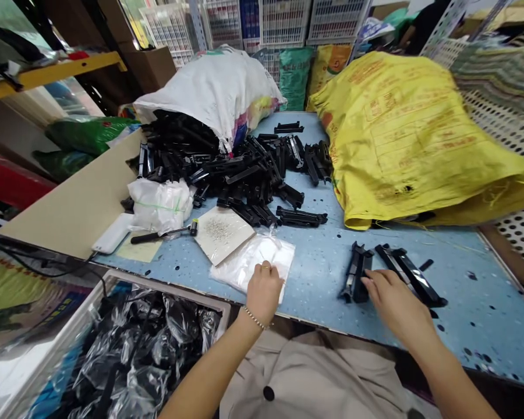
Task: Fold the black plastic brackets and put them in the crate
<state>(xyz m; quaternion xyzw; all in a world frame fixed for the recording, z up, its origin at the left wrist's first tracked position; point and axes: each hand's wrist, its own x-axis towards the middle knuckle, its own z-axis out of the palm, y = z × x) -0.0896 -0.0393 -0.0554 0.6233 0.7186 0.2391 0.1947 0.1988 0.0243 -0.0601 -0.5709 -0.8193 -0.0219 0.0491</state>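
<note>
At the table's front edge, my left hand (265, 294) has its fingers closed on a clear plastic bag (284, 256) from a flat stack. A bead bracelet circles that wrist. My right hand (399, 305) reaches in from the right, its thumb and fingers pinched at the near side of a black plastic part (356, 273), which lies on the blue table and looks slightly blurred. Just right of it, beyond my knuckles, rests another pair of long black parts (413, 273). Left of the bags is a square cream board (222, 233) with tiny specks, perhaps small screws, on it.
A heap of black parts (248, 174) spills from a white sack (218, 87). On the right slumps a yellow sack (402, 139). A black-handled tool (157, 235), bundled bags (163, 203) and a white phone-like device (112, 234) lie left. Below stands a crate (222, 320) of bagged parts.
</note>
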